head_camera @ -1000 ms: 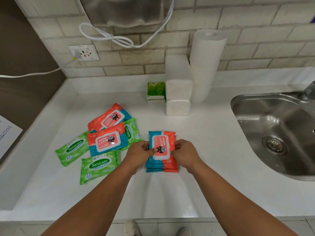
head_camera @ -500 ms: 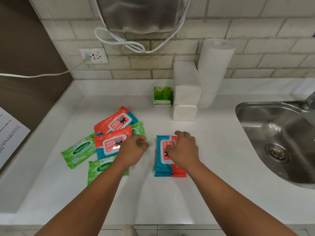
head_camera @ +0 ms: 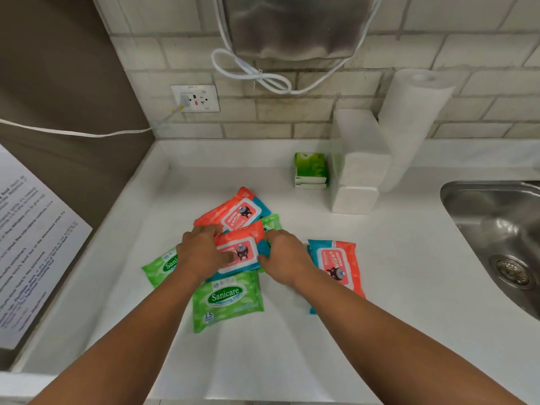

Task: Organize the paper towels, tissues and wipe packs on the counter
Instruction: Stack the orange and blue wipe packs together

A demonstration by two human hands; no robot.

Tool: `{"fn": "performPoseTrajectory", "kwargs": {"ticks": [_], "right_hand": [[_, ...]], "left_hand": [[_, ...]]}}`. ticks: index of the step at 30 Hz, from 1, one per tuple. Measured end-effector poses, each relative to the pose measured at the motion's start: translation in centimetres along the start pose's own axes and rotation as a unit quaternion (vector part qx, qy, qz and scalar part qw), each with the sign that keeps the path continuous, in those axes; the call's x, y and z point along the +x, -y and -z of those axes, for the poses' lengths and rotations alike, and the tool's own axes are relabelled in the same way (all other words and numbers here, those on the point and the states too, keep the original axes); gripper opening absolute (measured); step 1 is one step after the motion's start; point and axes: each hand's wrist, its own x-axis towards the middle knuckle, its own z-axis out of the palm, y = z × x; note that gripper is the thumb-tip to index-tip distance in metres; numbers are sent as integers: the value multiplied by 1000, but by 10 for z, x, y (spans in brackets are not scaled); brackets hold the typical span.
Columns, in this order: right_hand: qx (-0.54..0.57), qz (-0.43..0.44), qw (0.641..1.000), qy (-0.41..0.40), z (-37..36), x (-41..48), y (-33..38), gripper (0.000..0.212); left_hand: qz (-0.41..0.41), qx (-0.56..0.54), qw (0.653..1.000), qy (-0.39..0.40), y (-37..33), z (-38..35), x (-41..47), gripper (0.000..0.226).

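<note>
One table: white, carried every item below.
One sink: steel, set in at the right, well apart from the packs.
One paper towel roll: upright against the back wall.
One white tissue stack: touched the roll's left side.
Loose pile: green packs and red-and-blue packs, overlapping, left of centre.
Sorted stack: red-and-blue packs, squared up, just beside the right wrist; the count could not be told.
Left hand: grip curled over the left end of the top wipe pack.
Right hand: grip pinched the same pack's right end.
Top wipe pack: red-and-blue, sat on the pile between both hands; whether it was lifted clear could not be told.
Small green tissue packs: stacked just left of the white tissue stack.
Risk: the slick film probably slides easily. A lift could drag the green pack beneath and scatter the pile, and a careless set-down could knock the sorted stack askew.
</note>
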Motion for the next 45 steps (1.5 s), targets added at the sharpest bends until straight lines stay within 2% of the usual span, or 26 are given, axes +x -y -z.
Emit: {"fn": "performPoseTrajectory", "kwargs": {"ticks": [7, 12, 15, 19, 23, 26, 31, 34, 37, 41, 45], "right_hand": [[13, -39, 999, -5, -22, 19, 12, 49], [38, -52, 998, -9, -27, 28, 19, 62], [88, -64, 994, -14, -30, 32, 22, 65], [148, -90, 985, 0, -31, 38, 22, 52], [135, -93, 986, 32, -29, 44, 20, 28], [156, -95, 982, 47, -29, 45, 18, 20], [245, -98, 963, 46, -24, 41, 13, 16], [314, -78, 945, 47, -12, 32, 10, 26], [346, -50, 936, 44, 4, 21, 10, 37], [282, -11, 959, 10, 30, 10, 5, 47], [225, -3, 973, 46, 66, -3, -2, 52]], "left_hand": [[-13, 20, 999, 36, 24, -7, 16, 96], [-40, 57, 996, 46, 30, -9, 21, 97], [-56, 67, 995, 53, 33, -7, 23, 89], [-64, 68, 994, 62, 33, -5, 20, 84], [-71, 63, 993, 73, 33, 0, 19, 79], [-81, 74, 991, 74, 31, 2, 17, 75], [-91, -38, 993, 70, 25, 10, 10, 68], [-98, -136, 983, 75, 22, 21, 4, 59], [-106, -175, 978, 44, 20, 33, 1, 49], [-132, -144, 980, 37, 0, 47, -5, 48], [-190, -42, 980, 28, -40, 59, -23, 44]]}}
